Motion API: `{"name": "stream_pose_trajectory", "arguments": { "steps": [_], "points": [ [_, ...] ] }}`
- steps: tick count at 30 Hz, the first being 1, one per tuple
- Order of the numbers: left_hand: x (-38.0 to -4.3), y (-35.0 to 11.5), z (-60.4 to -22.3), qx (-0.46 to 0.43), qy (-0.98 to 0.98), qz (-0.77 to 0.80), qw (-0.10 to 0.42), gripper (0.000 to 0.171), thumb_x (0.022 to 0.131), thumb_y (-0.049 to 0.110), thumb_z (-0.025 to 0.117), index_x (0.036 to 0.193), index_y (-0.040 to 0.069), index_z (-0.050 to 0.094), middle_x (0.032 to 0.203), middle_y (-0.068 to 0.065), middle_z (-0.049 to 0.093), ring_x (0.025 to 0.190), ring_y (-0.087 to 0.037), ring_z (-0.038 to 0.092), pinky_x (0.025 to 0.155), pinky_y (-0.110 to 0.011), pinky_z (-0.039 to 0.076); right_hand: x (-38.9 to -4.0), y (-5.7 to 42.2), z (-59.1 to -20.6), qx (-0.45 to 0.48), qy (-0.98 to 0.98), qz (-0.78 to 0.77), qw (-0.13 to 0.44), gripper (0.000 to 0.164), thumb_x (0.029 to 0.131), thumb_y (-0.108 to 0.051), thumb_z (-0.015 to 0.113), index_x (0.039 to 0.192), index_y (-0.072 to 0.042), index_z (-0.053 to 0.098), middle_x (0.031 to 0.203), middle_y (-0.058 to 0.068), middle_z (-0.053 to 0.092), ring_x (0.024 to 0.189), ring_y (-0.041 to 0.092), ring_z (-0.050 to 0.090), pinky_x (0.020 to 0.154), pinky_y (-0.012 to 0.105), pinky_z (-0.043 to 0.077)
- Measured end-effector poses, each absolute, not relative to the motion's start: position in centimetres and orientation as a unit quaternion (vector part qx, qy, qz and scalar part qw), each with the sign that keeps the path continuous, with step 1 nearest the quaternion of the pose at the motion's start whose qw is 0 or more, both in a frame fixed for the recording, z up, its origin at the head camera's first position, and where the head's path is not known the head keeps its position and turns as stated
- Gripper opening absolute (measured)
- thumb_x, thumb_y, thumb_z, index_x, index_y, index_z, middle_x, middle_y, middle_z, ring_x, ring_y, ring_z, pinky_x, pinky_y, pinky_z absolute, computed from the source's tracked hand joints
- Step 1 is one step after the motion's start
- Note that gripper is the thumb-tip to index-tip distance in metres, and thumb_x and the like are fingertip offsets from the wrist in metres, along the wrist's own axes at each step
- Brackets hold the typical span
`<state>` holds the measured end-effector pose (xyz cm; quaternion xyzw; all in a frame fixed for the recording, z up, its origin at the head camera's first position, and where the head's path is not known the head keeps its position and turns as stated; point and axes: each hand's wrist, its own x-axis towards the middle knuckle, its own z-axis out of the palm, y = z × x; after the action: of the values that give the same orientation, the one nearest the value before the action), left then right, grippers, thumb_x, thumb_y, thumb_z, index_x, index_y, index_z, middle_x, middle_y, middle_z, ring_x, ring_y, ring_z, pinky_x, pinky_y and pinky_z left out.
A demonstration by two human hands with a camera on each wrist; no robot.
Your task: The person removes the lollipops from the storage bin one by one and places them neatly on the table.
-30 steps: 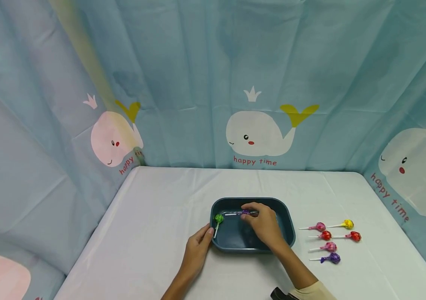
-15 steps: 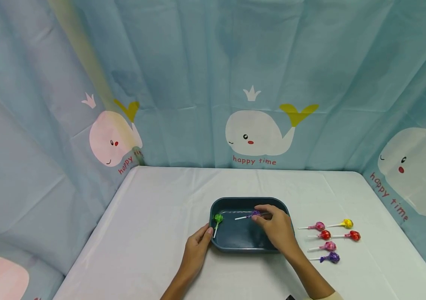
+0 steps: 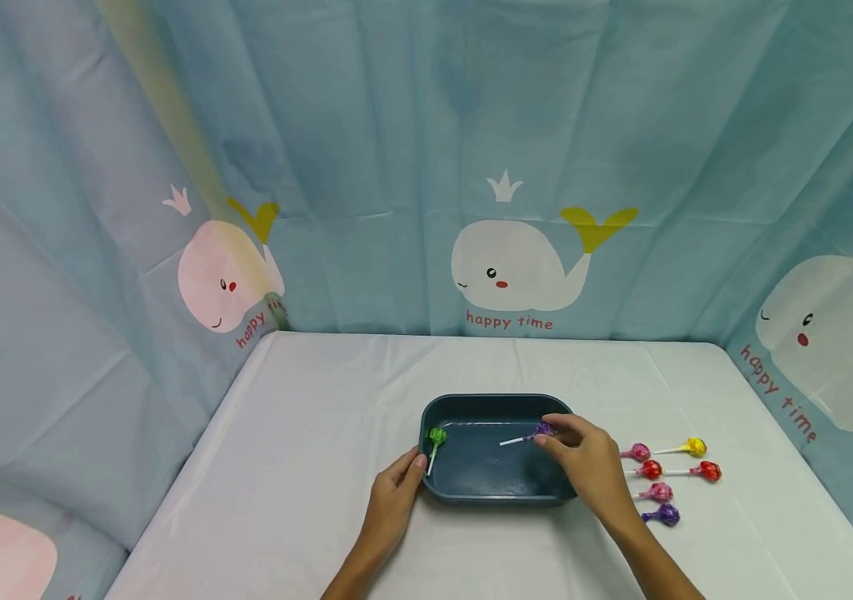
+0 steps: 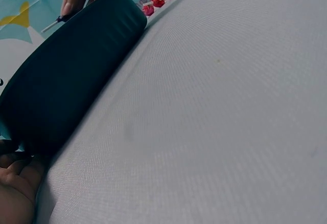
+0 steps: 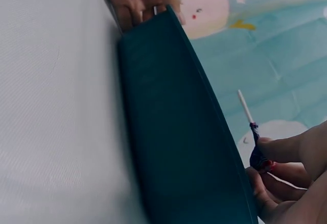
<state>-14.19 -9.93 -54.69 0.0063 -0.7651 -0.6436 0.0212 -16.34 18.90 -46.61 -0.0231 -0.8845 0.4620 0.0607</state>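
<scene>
A purple-wrapped lollipop (image 3: 542,430) hangs above the right part of a dark teal tray (image 3: 494,500). My right hand (image 3: 597,471) pinches it by the candy end between thumb and fingers, and its white stick points left. In the right wrist view the lollipop (image 5: 259,160) shows just beyond the tray's rim. At the tray's left end my left hand (image 3: 389,500) grips the side near the front corner, thumb at the rim. Inside the tray, close to its left wall, lies a green lollipop (image 3: 437,437) with the stick toward the front.
Right of the tray, several lollipops lie on the white table: yellow (image 3: 694,447), red (image 3: 710,472), pink (image 3: 659,492) and purple (image 3: 666,515) among them. My right hand covers some of their sticks. A blue whale-print curtain (image 3: 396,167) hangs behind and at both sides.
My right hand has moved right with the purple lollipop, from the middle of the tray toward its right side. The left hand, tray and green lollipop have stayed in place.
</scene>
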Motion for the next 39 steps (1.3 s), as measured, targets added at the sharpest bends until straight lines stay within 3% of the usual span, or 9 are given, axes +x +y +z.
{"name": "stream_pose_trajectory", "arguments": {
  "steps": [6, 10, 20, 30, 39],
  "points": [
    [-14.2, -9.9, -54.6, 0.006, -0.765, -0.644, 0.019, 0.055, 0.113, 0.035, 0.055, 0.150, -0.005, 0.055, 0.152, -0.018, 0.059, 0.147, -0.031, 0.050, 0.118, -0.042, 0.045, -15.7, 20.2, -46.1, -0.044, -0.879, 0.472, 0.058, 0.043, 0.097, -0.027, 0.081, 0.134, -0.008, 0.072, 0.111, 0.011, 0.078, 0.102, 0.025, 0.072, 0.080, 0.012, 0.056],
    [-14.2, -10.0, -54.5, 0.005, -0.764, -0.645, 0.017, 0.055, 0.113, 0.035, 0.054, 0.151, -0.005, 0.054, 0.153, -0.018, 0.058, 0.148, -0.031, 0.050, 0.118, -0.042, 0.045, -15.3, 21.1, -45.9, -0.052, -0.870, 0.486, 0.065, 0.045, 0.096, -0.028, 0.082, 0.134, -0.006, 0.072, 0.116, 0.015, 0.078, 0.106, 0.027, 0.075, 0.078, 0.009, 0.054],
    [-14.2, -9.9, -54.5, 0.004, -0.766, -0.642, 0.015, 0.055, 0.113, 0.035, 0.054, 0.151, -0.004, 0.054, 0.153, -0.017, 0.058, 0.148, -0.031, 0.049, 0.119, -0.043, 0.044, -14.2, 23.4, -46.0, -0.093, -0.870, 0.481, 0.057, 0.046, 0.098, -0.030, 0.080, 0.136, -0.008, 0.071, 0.122, 0.017, 0.077, 0.100, 0.024, 0.077, 0.075, 0.011, 0.056],
    [-14.2, -10.0, -54.6, 0.003, -0.766, -0.642, 0.019, 0.056, 0.113, 0.035, 0.055, 0.151, -0.004, 0.054, 0.154, -0.016, 0.058, 0.148, -0.029, 0.049, 0.120, -0.044, 0.042, -13.6, 24.8, -46.2, -0.142, -0.866, 0.476, 0.058, 0.045, 0.102, -0.030, 0.075, 0.141, -0.009, 0.068, 0.128, 0.020, 0.074, 0.105, 0.034, 0.076, 0.074, 0.008, 0.054],
    [-14.1, -10.0, -54.6, 0.000, -0.766, -0.643, 0.018, 0.056, 0.112, 0.037, 0.055, 0.151, -0.004, 0.054, 0.154, -0.017, 0.057, 0.149, -0.030, 0.048, 0.120, -0.044, 0.042, -13.0, 27.0, -47.1, -0.175, -0.855, 0.481, 0.080, 0.046, 0.100, -0.035, 0.077, 0.138, -0.011, 0.071, 0.121, 0.015, 0.077, 0.081, 0.012, 0.073, 0.066, 0.022, 0.060]
  ]
}}
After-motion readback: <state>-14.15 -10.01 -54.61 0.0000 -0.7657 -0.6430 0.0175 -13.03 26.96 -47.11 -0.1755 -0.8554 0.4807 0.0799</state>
